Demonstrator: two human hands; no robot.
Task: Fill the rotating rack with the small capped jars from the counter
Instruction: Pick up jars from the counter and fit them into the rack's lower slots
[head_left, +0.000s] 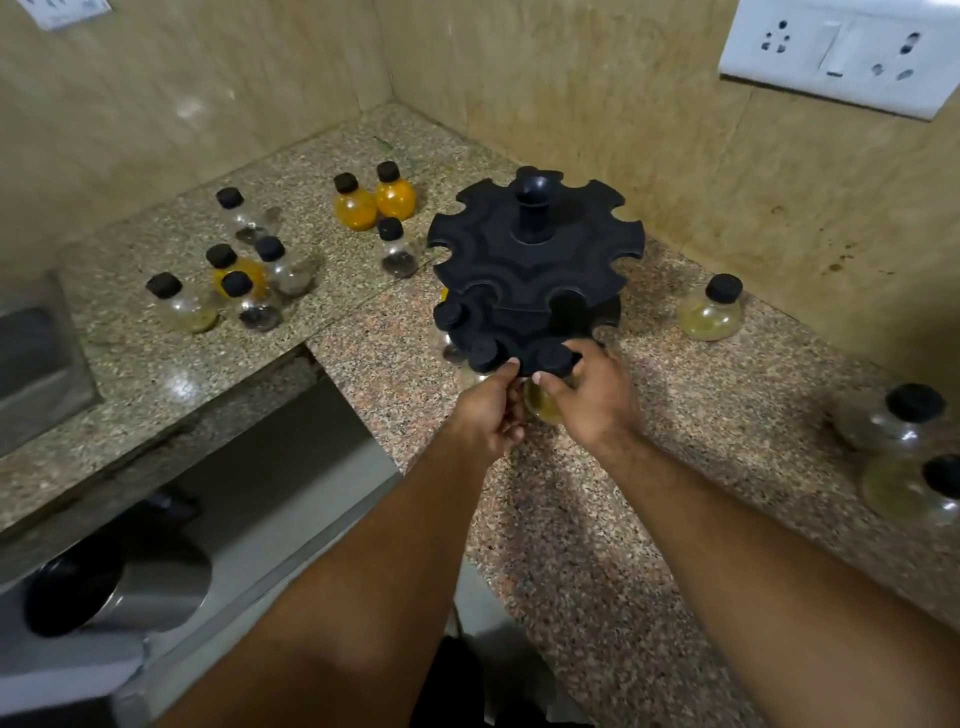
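Above the bench (571, 519), a jar (545, 402) is being gripped by the right hand (592, 395) at the rack's (535, 260) front slot, the left hand (488, 410) touching the rim, grip unclear. A level push is being called for, the rack kept from turning; spare jars (355, 208) are standing beyond.

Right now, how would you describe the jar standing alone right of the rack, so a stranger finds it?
Start at the black rotating rack on the granite counter. Just right of it, near the wall, stands one black-capped jar. Unlike the clustered jars, it stands alone, holding a pale yellow layer.
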